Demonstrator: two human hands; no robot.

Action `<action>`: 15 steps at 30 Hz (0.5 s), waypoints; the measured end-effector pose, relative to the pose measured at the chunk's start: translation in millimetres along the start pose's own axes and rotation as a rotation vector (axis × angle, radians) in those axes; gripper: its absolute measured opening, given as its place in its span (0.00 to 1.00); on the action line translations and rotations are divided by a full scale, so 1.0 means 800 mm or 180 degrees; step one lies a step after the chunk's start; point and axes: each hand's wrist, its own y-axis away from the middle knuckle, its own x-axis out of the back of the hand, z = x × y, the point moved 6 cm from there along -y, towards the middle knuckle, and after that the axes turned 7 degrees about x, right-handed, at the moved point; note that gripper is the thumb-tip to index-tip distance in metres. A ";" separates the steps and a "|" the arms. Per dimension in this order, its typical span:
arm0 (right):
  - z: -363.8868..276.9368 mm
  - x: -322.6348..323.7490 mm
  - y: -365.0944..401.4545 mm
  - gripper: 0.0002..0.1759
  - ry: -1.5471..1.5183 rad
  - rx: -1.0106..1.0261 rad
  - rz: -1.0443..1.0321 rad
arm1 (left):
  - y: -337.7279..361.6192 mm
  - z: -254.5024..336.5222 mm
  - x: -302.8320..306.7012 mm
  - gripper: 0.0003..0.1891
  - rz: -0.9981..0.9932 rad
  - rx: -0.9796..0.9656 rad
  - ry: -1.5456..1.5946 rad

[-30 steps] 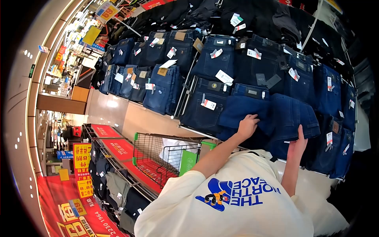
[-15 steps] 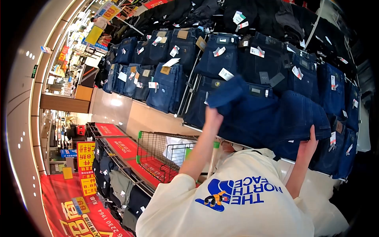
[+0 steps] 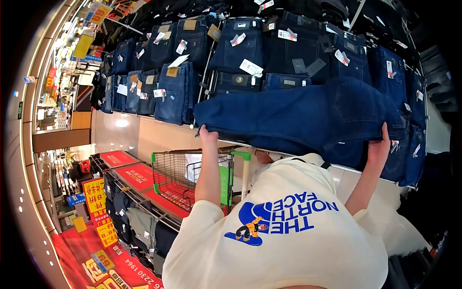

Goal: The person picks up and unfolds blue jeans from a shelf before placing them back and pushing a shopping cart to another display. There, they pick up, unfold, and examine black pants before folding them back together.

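Note:
A pair of dark blue jeans (image 3: 288, 113) lies stretched sideways over the front of the jeans display. My left hand (image 3: 208, 136) is closed on the leg end at its left. At the other end my right hand (image 3: 379, 144) grips the waist edge, its fingers partly behind the cloth. A back pocket shows near the waist, beside my right hand. Folded jeans (image 3: 238, 48) with white tags sit behind the stretched pair.
A shopping cart (image 3: 175, 176) with green corners stands below my left hand, a white bag inside. Red signs (image 3: 127, 173) and a rack of dark clothes (image 3: 120, 207) are at the lower left. More folded jeans (image 3: 174, 94) lie at the left.
My left hand has moved left and pulled the bunched leg out straight. The jeans now extend flat between both hands. The whole view has shifted somewhat.

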 end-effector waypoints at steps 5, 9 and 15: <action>0.008 0.009 -0.002 0.31 0.0142 0.0029 -0.0171 | 0.045 0.000 -0.027 0.27 -0.0344 -0.0137 0.0090; -0.003 0.029 -0.023 0.25 -0.0060 0.0068 -0.0157 | -0.008 0.024 0.001 0.29 -0.0437 -0.0168 -0.0440; -0.049 0.065 -0.050 0.30 0.0334 0.0256 -0.0087 | 0.053 0.082 -0.055 0.27 -0.0271 -0.0385 -0.0849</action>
